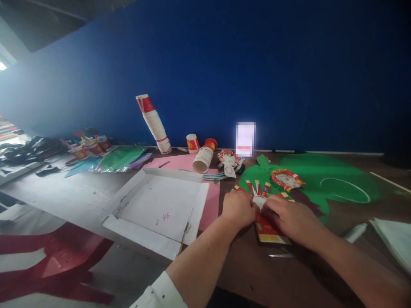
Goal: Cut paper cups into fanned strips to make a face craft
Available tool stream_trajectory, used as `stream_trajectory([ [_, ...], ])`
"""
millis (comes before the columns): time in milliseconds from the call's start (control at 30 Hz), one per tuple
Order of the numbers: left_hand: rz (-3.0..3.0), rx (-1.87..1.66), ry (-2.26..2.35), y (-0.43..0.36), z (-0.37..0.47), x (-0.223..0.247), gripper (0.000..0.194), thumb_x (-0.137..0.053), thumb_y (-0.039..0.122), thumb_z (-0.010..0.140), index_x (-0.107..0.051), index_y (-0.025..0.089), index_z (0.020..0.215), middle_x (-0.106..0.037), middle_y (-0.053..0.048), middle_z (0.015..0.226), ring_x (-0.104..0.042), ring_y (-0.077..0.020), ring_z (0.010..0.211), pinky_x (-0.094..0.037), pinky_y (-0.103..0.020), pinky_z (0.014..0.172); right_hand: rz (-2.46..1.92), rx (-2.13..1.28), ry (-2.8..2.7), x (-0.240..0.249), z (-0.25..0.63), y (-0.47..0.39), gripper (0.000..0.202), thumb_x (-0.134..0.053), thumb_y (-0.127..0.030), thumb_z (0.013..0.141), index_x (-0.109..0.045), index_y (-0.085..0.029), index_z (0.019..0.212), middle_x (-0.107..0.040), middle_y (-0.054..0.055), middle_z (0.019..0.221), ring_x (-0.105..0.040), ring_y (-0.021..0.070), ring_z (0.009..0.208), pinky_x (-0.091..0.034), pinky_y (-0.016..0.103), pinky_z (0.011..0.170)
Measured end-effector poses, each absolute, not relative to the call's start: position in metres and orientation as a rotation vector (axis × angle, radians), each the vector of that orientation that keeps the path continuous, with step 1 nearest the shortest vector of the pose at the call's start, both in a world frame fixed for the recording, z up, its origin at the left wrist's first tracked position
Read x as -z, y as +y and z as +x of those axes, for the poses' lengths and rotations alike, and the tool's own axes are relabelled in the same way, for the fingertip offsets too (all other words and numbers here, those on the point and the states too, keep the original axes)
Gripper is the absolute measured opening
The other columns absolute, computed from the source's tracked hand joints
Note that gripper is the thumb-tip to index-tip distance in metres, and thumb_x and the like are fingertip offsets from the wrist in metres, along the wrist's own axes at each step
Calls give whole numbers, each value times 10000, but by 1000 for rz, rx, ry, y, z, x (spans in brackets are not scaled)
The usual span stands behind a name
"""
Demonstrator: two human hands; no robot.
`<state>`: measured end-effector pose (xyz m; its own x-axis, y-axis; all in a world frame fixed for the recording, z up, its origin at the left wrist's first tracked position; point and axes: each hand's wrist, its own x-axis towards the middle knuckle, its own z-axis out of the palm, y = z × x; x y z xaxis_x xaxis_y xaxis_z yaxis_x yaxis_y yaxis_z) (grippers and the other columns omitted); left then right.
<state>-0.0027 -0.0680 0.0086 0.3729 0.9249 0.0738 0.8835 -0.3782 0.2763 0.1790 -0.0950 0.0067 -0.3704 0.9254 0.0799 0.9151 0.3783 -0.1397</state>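
Both hands are closed on a paper cup (259, 200) cut into red, white and yellow strips that fan out around its pale round base. My left hand (239, 208) grips its left side with the fingers bent inward. From the right, my right hand (287, 216) pinches near the base, and its fingertips are partly hidden. A wide red piece with a yellow edge (272, 238) sticks out below my fingers. Just beyond lies another cut cup (287, 179) curled into a ring on green paper (310, 171). A pointed metal blade (281, 256) rests on the table near my right wrist.
A shallow white box (154, 201) lies to the left on pink paper (210, 205). Stacked paper cups (156, 126) lean at the wall, with more cups (204, 159) lying on their side. A glowing, blurred-out screen (245, 139) stands behind. A red chair (64, 256) is lower left.
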Motion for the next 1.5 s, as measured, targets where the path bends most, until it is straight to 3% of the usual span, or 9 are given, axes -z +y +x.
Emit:
stream_trajectory([
  [200, 2404, -452, 1665, -67, -4, -6, 243, -526, 363, 889, -701, 209, 820, -735, -75, 923, -660, -252, 915, -508, -354, 816, -1528, -151, -2460, -5, 189, -93, 223, -509, -320, 962, -706, -279, 865, -735, 15, 937, -709, 209, 805, -466, 298, 624],
  [300, 2375, -607, 1723, -65, -3, -4, 244, -504, 360, 927, -681, 207, 858, -727, -63, 951, -652, -240, 939, -499, -351, 850, -1479, -92, -2345, -2, 198, -89, 266, -482, -376, 987, -733, -291, 1013, -749, 27, 1069, -726, 222, 919, -520, 318, 697],
  [400, 2385, -678, 1711, -64, 0, -3, 225, -504, 347, 943, -673, 210, 884, -719, -55, 971, -641, -228, 957, -489, -343, 878, -1494, 32, -2245, 1, 199, -87, 319, -445, -337, 996, -725, -299, 1144, -744, 33, 1181, -732, 232, 978, -537, 322, 704],
  [667, 2413, -551, 1701, -61, 7, 0, 211, -499, 286, 935, -681, 187, 892, -726, -76, 975, -643, -241, 960, -494, -354, 866, -1600, -20, -2422, -3, 185, -88, 306, -445, -295, 975, -747, -291, 1025, -766, 34, 1096, -747, 247, 915, -538, 322, 641],
  [900, 2397, -529, 1720, -64, 4, -1, 255, -533, 395, 928, -677, 193, 869, -720, -89, 964, -644, -256, 967, -491, -360, 839, -1492, -4, -2388, 1, 193, -87, 313, -447, -285, 972, -748, -295, 1059, -772, 21, 1126, -752, 229, 930, -566, 319, 673],
  [1200, 2496, -613, 1723, -64, 4, -1, 207, -490, 282, 923, -669, 181, 902, -710, -82, 966, -630, -252, 945, -476, -372, 802, -1495, 163, -2048, 3, 206, -85, 333, -477, -375, 960, -786, -286, 1049, -794, 38, 1099, -751, 270, 980, -596, 370, 731],
  [1367, 2493, -550, 1743, -65, 6, -2, 213, -493, 274, 922, -681, 176, 939, -708, -91, 982, -627, -254, 964, -478, -373, 817, -1470, 83, -2257, 3, 200, -90, 312, -488, -289, 946, -758, -317, 1102, -769, 13, 1191, -756, 231, 958, -597, 326, 697],
  [1500, 2452, -500, 1774, -66, 7, -3, 228, -483, 273, 931, -689, 177, 954, -708, -93, 991, -628, -249, 986, -478, -363, 842, -1468, 1, -2424, 5, 193, -94, 330, -476, -241, 937, -741, -292, 1128, -747, 40, 1248, -742, 261, 1014, -606, 398, 780],
])
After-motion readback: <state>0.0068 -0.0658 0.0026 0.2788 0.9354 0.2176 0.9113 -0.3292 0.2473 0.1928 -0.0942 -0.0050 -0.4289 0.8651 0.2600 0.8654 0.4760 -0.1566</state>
